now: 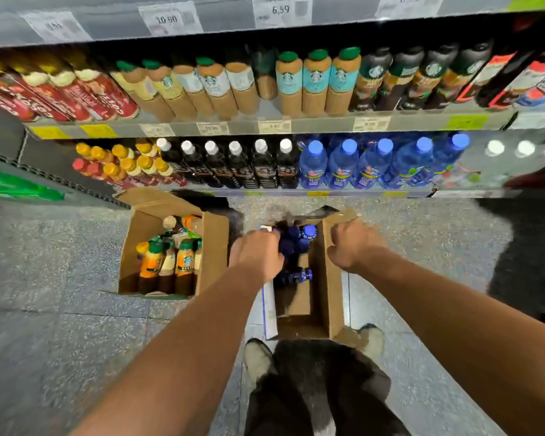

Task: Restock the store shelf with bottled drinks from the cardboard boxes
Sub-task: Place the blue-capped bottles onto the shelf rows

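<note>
The cardboard box (331,294) sits on the floor just below the shelf (318,193) edge; left grip (258,256) reaches onto its blue bottles (307,232), fingers hidden, so I cannot tell its hold; right grip (354,247) curls over the box's right wall; a second box (214,247) stands just left.

Right box (331,278): far half crammed with blue-capped bottles (296,240), one more bottle (293,276) lying crosswise mid-box. Near half bare cardboard, open from above. Left hand (258,256) covers left rim by bottles; right hand (354,247) grips right wall. Narrow gap between them. Left box (214,247): mixed bottles (170,262) fill near and right side, far-left corner free. Floor (258,209) between boxes narrow. Bottom shelf (296,193): front row packed side by side.
</note>
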